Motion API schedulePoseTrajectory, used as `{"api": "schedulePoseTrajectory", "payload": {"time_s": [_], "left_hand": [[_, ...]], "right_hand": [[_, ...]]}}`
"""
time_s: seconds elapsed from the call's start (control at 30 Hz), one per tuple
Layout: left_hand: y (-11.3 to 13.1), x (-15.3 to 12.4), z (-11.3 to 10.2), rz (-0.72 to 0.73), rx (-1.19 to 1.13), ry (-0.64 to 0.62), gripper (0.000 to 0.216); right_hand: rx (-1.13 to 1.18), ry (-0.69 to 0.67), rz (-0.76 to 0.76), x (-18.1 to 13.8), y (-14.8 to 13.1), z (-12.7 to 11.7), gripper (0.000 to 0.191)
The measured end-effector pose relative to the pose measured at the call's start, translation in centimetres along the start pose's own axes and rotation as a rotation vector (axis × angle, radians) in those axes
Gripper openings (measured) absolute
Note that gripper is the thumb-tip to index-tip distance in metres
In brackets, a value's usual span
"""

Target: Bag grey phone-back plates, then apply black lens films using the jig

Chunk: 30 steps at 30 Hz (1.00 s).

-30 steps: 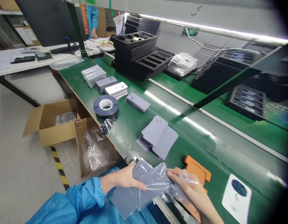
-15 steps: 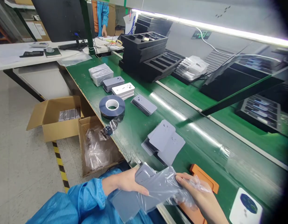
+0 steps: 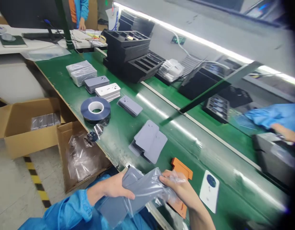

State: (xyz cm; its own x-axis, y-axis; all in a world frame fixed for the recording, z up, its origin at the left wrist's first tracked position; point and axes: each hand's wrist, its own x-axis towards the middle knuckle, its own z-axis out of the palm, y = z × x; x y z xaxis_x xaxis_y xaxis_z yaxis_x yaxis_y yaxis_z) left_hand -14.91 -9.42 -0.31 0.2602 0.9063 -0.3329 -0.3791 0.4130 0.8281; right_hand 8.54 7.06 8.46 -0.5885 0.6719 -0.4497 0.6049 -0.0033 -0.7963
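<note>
At the bench's front edge my left hand (image 3: 116, 188) is closed on several grey phone back panels (image 3: 111, 207), its thumb lying on top. Part of the panels lies inside a clear plastic bag (image 3: 147, 187). My right hand (image 3: 178, 187) pinches the bunched end of that bag between thumb and fingers. Just beyond my hands, a loose, fanned pile of grey panels (image 3: 149, 140) with camera holes rests on the green bench. An orange fixture (image 3: 182, 169) lies partly behind my right hand. Beside it is a white phone back (image 3: 209, 191) with a dark round camera area.
A roll of blue tape (image 3: 96, 110) sits near neat panel stacks (image 3: 107, 91) and wrapped bundles (image 3: 81, 72). Black trays (image 3: 128, 48) stand at the back. Open cardboard boxes (image 3: 61, 159) flank the bench's left edge. Another person's sleeve (image 3: 278, 116) shows across the bench.
The view has swung right, so the bench things appear farther left and another person's arm shows at right. Both hands keep their grips on the panels and bag.
</note>
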Motion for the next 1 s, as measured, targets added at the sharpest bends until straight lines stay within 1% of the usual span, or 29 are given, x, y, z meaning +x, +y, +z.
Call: {"api": "schedulePoseTrajectory", "payload": {"time_s": [0.2,0.33,0.4,0.5,0.53,0.6,0.7,0.77,0.83,0.9,0.97,1.0], "left_hand": [[1.2,-0.1,0.1,-0.032,0.018,-0.04,0.049],[1.9,-0.2,0.2,-0.069,0.043,-0.028,0.044],[2.0,-0.3,0.1,-0.071,0.032,-0.042,0.046],[1.8,-0.8,-0.3,-0.067,-0.066,-0.123,0.044],[1.7,-1.0,-0.4,-0.08,-0.11,-0.143,0.043],[1.3,-1.4,-0.7,-0.122,-0.195,-0.14,0.044],[0.7,-1.7,-1.0,-0.147,-0.295,-0.046,0.049],[0.5,-1.5,-0.8,-0.142,-0.351,-0.001,0.05],[0.4,-1.1,-0.4,-0.13,-0.414,0.061,0.048],[0.5,-0.5,0.2,-0.123,-0.482,0.157,0.049],[0.7,-0.1,0.8,-0.12,-0.548,0.257,0.05],[0.8,0.1,1.1,-0.115,-0.574,0.288,0.05]], "right_hand": [[0.051,0.017,-0.046,0.3,-0.2,-1.0,0.038],[0.12,0.002,-0.032,0.5,0.0,-1.4,0.036],[0.176,0.033,-0.012,0.5,0.1,-1.6,0.035],[0.277,0.115,0.033,0.4,0.4,-2.4,0.034],[0.31,0.146,0.051,0.4,0.5,-2.7,0.034],[0.362,0.203,0.079,0.3,0.8,-3.4,0.034],[0.393,0.238,0.091,0.3,1.1,-3.8,0.034],[0.427,0.234,0.097,0.6,1.4,-3.3,0.039],[0.495,0.245,0.101,1.0,1.8,-2.5,0.046],[0.565,0.268,0.091,1.4,2.2,-1.4,0.05],[0.583,0.28,0.072,1.5,2.5,-0.5,0.054],[0.573,0.281,0.064,1.5,2.6,-0.1,0.056]]}}
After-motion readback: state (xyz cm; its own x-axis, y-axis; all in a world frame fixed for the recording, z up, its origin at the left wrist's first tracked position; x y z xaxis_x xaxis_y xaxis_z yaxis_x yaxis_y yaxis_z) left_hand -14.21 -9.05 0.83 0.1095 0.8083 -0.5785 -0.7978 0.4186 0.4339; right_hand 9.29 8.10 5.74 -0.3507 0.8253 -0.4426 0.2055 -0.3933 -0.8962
